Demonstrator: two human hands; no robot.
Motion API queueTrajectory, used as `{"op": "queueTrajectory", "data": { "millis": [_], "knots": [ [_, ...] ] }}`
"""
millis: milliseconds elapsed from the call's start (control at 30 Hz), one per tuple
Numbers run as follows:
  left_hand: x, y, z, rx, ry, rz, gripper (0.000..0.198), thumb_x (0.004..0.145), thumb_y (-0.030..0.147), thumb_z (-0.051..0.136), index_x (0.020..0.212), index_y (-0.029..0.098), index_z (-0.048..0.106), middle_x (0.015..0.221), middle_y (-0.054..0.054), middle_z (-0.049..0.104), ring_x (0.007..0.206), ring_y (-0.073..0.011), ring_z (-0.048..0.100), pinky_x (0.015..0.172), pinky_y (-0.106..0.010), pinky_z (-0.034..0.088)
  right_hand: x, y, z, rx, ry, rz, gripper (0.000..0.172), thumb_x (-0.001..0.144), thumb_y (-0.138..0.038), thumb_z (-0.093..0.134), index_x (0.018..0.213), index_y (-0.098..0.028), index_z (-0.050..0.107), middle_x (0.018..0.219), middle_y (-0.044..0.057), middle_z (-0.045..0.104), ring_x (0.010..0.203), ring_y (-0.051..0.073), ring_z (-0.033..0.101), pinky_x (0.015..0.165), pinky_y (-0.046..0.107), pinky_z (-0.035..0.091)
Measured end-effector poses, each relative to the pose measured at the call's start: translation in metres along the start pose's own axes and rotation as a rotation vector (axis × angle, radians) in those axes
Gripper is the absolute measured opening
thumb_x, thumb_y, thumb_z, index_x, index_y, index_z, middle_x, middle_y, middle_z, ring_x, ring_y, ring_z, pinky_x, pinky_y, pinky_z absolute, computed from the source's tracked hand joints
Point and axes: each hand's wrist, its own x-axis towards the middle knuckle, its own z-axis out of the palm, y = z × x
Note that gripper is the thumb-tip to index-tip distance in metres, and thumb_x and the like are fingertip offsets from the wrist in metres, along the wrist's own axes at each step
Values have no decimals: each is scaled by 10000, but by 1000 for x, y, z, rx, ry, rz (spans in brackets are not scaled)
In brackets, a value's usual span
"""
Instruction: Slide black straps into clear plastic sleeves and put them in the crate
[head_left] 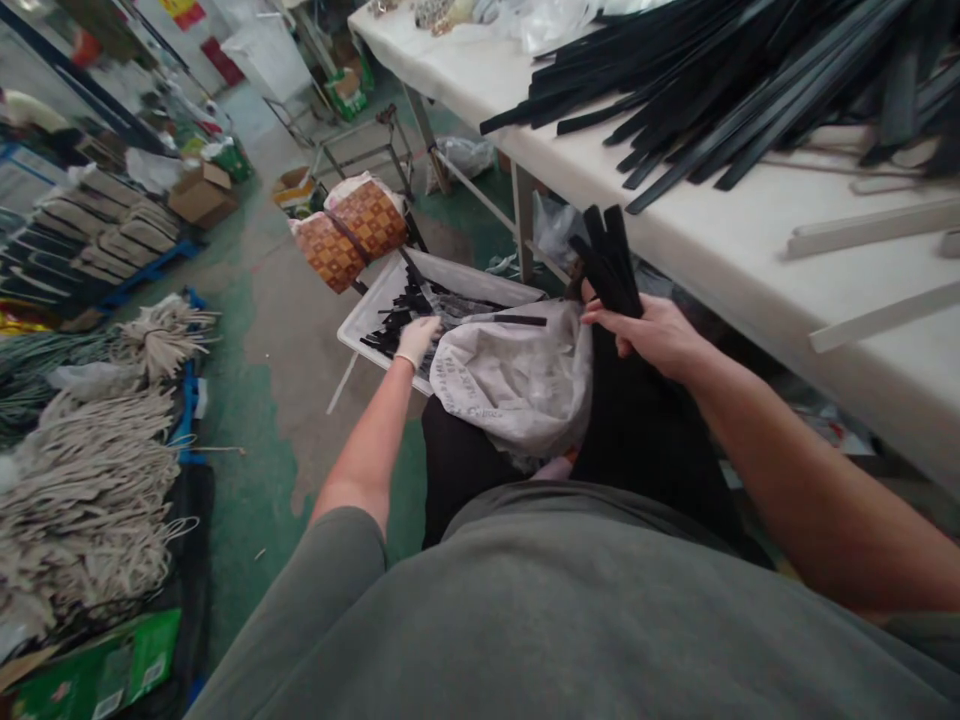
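Note:
My right hand (651,335) is closed around a bunch of short black strips (611,262), held upright beside the table edge. My left hand (418,342), in a pale glove, reaches over a white plastic bin (480,268). Inside that bin lie many loose black strips (394,312). Blur hides the left fingers, so whether they grip anything cannot be made out. A whitish woven sack (517,385) with printed letters lies open between my legs, against the bin. One black strip (520,320) rests across the sack's far rim.
Long black strips (697,90) are heaped on the white table (720,240) at right. A rolled checked mat (352,232) is strapped beyond the bin. Bundles of beige cords (82,490) lie at left, near a cardboard box (204,195) and a metal cart frame (367,150).

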Motion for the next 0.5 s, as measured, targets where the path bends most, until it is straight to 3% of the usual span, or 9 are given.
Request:
{"op": "queueTrajectory", "data": {
  "millis": [167, 267, 367, 500],
  "knots": [
    [-55, -52, 97, 248, -311, -97, 192, 708, 321, 755, 668, 157, 663, 656, -80, 656, 830, -252, 628, 857, -360, 471, -49, 53, -2, 73, -162, 211, 337, 761, -421, 704, 968, -157, 678, 884, 72, 743, 423, 58, 415, 423, 227, 347],
    [-76, -70, 128, 333, -360, -97, 187, 647, 257, 787, 624, 164, 626, 734, -103, 666, 941, -257, 608, 925, -329, 421, -69, 69, -7, 77, -198, 243, 410, 751, -462, 708, 1013, -148, 685, 874, 63, 746, 438, 59, 420, 456, 231, 359],
    [-82, -73, 133, 356, -345, -69, 185, 588, 148, 776, 559, 174, 595, 703, -90, 648, 943, -261, 605, 937, -337, 400, -77, 73, -15, 145, -155, 251, 440, 746, -485, 709, 1017, -139, 685, 823, 59, 742, 446, 64, 417, 478, 238, 384],
    [-84, -64, 109, 313, -295, -17, 186, 594, 118, 738, 513, 190, 587, 579, -34, 581, 814, -240, 603, 882, -344, 420, -74, 75, -24, 268, -112, 277, 415, 724, -483, 728, 964, -147, 684, 856, 78, 749, 434, 59, 395, 444, 234, 383]
  ]
}}
